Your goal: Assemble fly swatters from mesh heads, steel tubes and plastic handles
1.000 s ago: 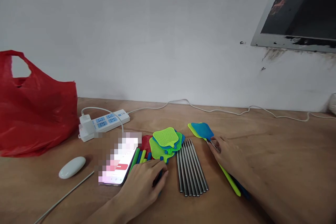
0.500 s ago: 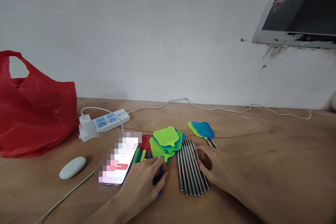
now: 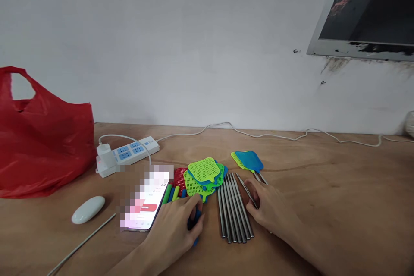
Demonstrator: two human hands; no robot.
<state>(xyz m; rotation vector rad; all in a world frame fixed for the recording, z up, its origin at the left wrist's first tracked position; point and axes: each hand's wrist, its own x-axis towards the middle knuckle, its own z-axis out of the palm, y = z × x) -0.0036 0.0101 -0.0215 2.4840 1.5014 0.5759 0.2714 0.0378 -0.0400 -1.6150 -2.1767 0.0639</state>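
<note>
My right hand (image 3: 267, 207) pinches one metal rod (image 3: 247, 190) between thumb and fingers, its tip angled away just right of a row of metal rods (image 3: 233, 211). Those several rods lie side by side, narrow ends pointing away from me. Curled on the left, my left hand (image 3: 181, 222) holds a blue handle (image 3: 194, 220), mostly hidden by the fingers. Beyond it lie stacked mesh fly swatter heads (image 3: 203, 170) in yellow-green, blue, green and red. Green, blue and yellow handles (image 3: 167, 193) show beside the left hand, partly covered. Behind the right hand, two swatters (image 3: 249, 160) overlap, with metal shafts.
A lit phone (image 3: 148, 205) lies left of my left hand. Further left are a white rounded object (image 3: 88, 210), a power strip (image 3: 136, 150) with a plugged charger, and a red plastic bag (image 3: 45, 142). A white cable (image 3: 265, 137) runs along the wall.
My right hand has drawn one metal rod away from the row to the right. My left hand stays almost in place around the blue handle.
</note>
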